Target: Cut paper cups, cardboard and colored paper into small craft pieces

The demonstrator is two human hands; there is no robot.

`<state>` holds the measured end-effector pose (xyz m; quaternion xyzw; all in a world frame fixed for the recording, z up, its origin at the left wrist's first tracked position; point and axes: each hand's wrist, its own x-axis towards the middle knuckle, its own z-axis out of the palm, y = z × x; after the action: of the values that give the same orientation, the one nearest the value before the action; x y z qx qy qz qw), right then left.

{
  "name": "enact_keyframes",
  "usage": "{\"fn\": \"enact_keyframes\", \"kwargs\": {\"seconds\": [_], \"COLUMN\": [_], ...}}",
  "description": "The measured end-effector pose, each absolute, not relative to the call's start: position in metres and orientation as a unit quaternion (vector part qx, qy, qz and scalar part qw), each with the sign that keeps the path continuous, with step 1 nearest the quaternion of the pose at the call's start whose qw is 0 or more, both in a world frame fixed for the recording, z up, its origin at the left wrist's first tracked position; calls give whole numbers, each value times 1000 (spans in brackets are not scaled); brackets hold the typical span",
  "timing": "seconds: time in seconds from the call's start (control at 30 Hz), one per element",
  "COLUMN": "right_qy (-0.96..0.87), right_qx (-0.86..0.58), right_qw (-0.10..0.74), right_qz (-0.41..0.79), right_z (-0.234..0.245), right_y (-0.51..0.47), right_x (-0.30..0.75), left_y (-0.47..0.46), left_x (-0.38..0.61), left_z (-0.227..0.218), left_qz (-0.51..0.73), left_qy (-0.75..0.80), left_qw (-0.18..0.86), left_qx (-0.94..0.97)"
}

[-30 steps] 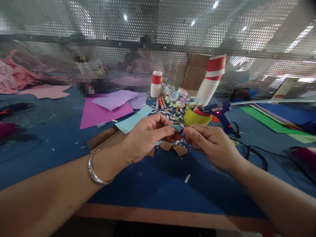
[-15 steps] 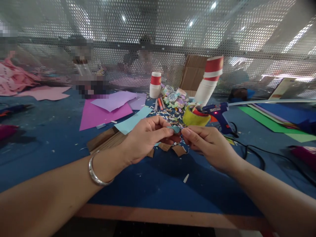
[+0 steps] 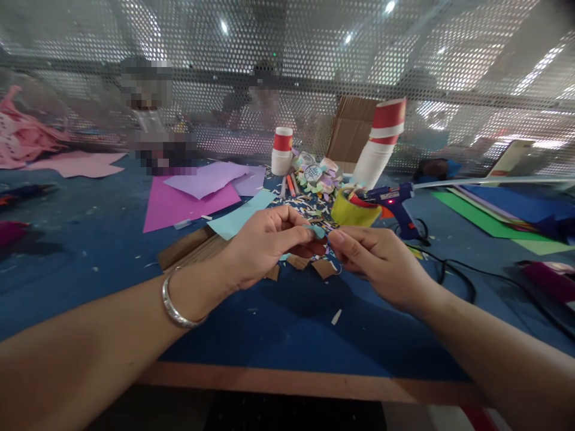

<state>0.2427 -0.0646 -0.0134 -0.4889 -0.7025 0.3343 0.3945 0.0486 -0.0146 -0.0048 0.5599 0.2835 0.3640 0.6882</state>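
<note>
Between thumb and fingers, my left hand pinches a small piece of light blue paper above the table. My right hand is closed in a pinch just to the right of that piece; what its fingertips hold, if anything, is too small to make out. Beneath my hands lie torn bits of brown cardboard. A larger sheet of light blue paper rests behind my left hand, partly over a strip of corrugated cardboard.
A glue gun with a lit red light rests on a yellow roll, its cable trailing right. Paper cups lean in a stack. Paper scraps, purple sheets and green sheets lie around. A perforated metal panel stands behind.
The view has shifted slightly. Both hands stay close together, and the light blue piece has turned a little in my left fingers, looking more rounded now.
</note>
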Motion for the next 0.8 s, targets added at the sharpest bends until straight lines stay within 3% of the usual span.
{"fn": "enact_keyframes", "kwargs": {"seconds": [0.3,0.53,0.67,0.8], "right_qy": [-646,-575,-554,-632], "right_qx": [-508,-474,-463,-518], "right_qw": [430,474,474,442], "right_qz": [373,469,504,369], "right_z": [-21,-20,-18,-16], "right_y": [-54,-54,-55,-50], "right_x": [248,241,240,251], "left_y": [-13,-12,-14,-16], "left_x": [48,47,43,38], "left_z": [-3,-9,-9,0], "left_qz": [379,353,400,438], "left_qy": [315,312,230,164], "left_qw": [649,537,326,130], "left_qx": [580,700,825,875]}}
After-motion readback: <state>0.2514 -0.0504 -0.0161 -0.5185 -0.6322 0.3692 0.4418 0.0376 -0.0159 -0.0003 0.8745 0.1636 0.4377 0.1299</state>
